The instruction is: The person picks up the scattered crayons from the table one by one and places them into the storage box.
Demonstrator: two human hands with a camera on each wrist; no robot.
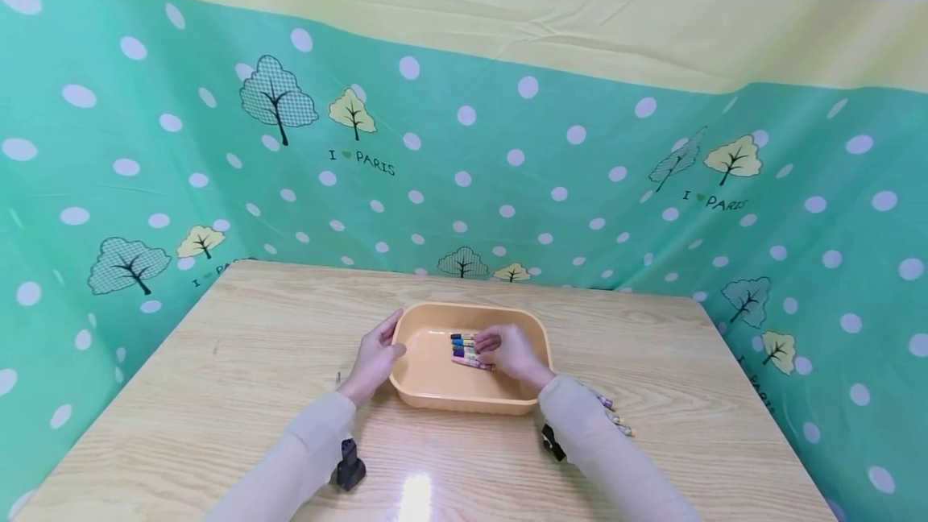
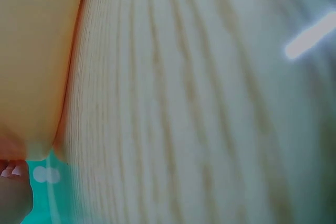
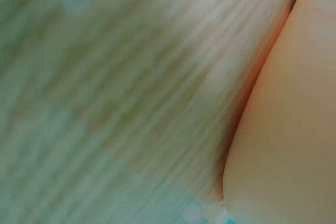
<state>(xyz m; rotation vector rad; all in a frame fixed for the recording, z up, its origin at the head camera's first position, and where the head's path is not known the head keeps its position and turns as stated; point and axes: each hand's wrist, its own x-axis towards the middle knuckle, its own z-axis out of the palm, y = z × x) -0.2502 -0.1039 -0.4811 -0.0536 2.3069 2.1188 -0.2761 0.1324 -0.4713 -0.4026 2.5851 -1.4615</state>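
A peach-coloured plastic tray (image 1: 435, 403) stands on the wooden table. My left hand (image 1: 374, 359) grips its left side, thumb at the rim and fingers along the outer wall; a bit of that hand (image 2: 14, 195) shows at the corner of the left wrist view. Inside the tray several paper-wrapped crayons (image 1: 464, 350) lie side by side, their coloured ends facing left. Over their right ends my right hand (image 1: 513, 351) reaches down with bent fingers and thumb, hiding part of them. I cannot tell whether it pinches one. The right wrist view shows only the tray's outer wall (image 3: 286, 129) and table.
More crayons (image 1: 616, 419) lie on the table right of the tray, partly behind the right sleeve (image 1: 590, 417). Black wrist devices (image 1: 350, 466) sit under both forearms. A green dotted curtain (image 1: 435, 208) hangs behind the table (image 1: 239, 361) and along its sides.
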